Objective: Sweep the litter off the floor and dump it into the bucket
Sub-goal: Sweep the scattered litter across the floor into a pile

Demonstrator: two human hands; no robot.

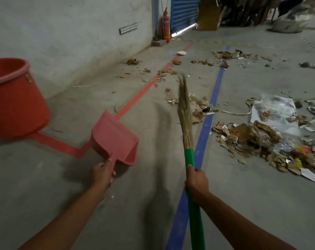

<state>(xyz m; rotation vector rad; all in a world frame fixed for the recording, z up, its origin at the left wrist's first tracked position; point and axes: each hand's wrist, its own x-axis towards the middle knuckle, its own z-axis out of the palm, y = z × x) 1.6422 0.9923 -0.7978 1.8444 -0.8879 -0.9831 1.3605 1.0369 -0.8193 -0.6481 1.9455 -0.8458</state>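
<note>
The left hand (102, 173) grips the handle of a pink dustpan (115, 138), fingers curled round it. The pan is held off the concrete floor (144, 204) and appears empty. The right hand (196, 181) is closed round the green handle of a grass broom (184, 105), whose bristles point forward between the red and blue floor stripes.

The litter (261, 141), torn cardboard, paper and plastic film, lies heaped to the right of the blue stripe (205, 130), with smaller scraps scattered ahead. The orange bucket (14, 98) stands at the left by the wall, well apart from the heap.

This looks like the sweeping step about to start. Next, the broom likely needs lowering to gather the scraps into one pile, with the pan set flat beside it.
</note>
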